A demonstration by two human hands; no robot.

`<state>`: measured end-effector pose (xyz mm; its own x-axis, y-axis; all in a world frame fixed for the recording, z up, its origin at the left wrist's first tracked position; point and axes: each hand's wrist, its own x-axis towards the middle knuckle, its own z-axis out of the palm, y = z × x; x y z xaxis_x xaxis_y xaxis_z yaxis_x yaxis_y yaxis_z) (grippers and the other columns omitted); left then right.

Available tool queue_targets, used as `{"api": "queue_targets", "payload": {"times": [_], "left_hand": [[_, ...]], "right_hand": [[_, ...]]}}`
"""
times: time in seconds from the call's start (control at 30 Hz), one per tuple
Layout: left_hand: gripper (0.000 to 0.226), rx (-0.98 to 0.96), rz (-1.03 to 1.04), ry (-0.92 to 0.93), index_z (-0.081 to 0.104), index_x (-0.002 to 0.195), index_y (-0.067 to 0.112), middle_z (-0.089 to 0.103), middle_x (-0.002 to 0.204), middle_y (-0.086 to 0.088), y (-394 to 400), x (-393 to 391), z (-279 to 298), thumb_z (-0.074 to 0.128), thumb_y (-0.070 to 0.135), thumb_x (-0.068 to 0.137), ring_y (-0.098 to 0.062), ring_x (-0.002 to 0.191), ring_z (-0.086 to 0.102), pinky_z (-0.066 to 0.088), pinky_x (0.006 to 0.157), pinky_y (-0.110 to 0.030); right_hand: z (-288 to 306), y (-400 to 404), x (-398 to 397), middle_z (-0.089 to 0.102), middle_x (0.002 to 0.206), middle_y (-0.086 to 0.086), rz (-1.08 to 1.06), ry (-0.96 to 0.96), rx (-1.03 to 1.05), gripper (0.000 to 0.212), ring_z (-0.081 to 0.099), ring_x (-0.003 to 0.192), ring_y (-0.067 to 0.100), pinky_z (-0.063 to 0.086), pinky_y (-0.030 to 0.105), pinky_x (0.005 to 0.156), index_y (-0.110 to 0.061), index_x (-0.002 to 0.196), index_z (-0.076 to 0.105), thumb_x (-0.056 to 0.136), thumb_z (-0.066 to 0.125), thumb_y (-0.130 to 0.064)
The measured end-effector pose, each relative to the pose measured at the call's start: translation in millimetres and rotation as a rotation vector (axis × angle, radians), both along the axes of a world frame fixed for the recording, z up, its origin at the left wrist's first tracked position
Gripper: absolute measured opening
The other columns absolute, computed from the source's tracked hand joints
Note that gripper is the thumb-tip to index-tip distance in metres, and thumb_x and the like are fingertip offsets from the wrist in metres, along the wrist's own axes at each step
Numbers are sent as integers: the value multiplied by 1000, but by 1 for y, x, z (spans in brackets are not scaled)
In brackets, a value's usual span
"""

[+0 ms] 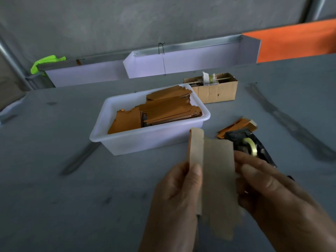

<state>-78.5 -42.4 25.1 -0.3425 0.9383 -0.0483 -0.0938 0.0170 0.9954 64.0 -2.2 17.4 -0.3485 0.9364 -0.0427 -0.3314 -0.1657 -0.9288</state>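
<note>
I hold a flat, creased cardboard blank [217, 171], grey-brown on the side facing me, upright over the grey table [63, 188]. My left hand [174, 200] pinches its left folded flap, thumb on the front. My right hand [269, 190] grips the right edge, fingers curled round behind it. A white plastic tub [145, 140] behind holds stacks of similar orange-brown blanks [163, 110]. A black tape dispenser [254, 146] with a clear tape roll sits just right of the blank, partly hidden by my right hand.
A few orange blanks [238, 125] lie behind the dispenser. A small open cardboard box [216, 91] with a tape roll on a stick stands behind the tub. White trays [181, 64] line the back edge, with an orange panel [294, 40] at right.
</note>
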Motion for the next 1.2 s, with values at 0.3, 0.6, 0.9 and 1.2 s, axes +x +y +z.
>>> {"api": "queue_targets", "payload": {"times": [0.3,0.6,0.9,1.2], "left_hand": [[12,-18,104,101,77,83,24,75,73,4,-1,7,3,79,14,76,-4,66,69,49,57,-14],[12,-25,129,89,75,78,30,72,62,-1,-2,7,6,72,19,82,-7,53,63,48,52,-20],[7,-79,22,-137,78,71,26,72,62,-5,-6,8,13,79,31,76,-11,53,65,44,46,-17],[9,-66,-258,-343,78,74,7,70,67,-15,-7,-4,14,72,13,77,-17,62,69,50,55,-21]], "right_hand": [[8,-7,-10,50,52,2,-143,-181,149,28,48,38,14,43,15,39,-21,85,65,68,78,-3],[14,-10,-23,60,67,13,18,90,34,77,60,49,28,50,27,47,-20,96,70,30,92,-52],[12,-3,-30,56,55,-4,-6,-125,40,59,51,45,7,38,18,40,-25,80,71,32,88,-56],[13,2,-26,56,50,-5,-19,-273,23,41,50,41,5,41,20,44,-24,70,67,39,74,-49]]}}
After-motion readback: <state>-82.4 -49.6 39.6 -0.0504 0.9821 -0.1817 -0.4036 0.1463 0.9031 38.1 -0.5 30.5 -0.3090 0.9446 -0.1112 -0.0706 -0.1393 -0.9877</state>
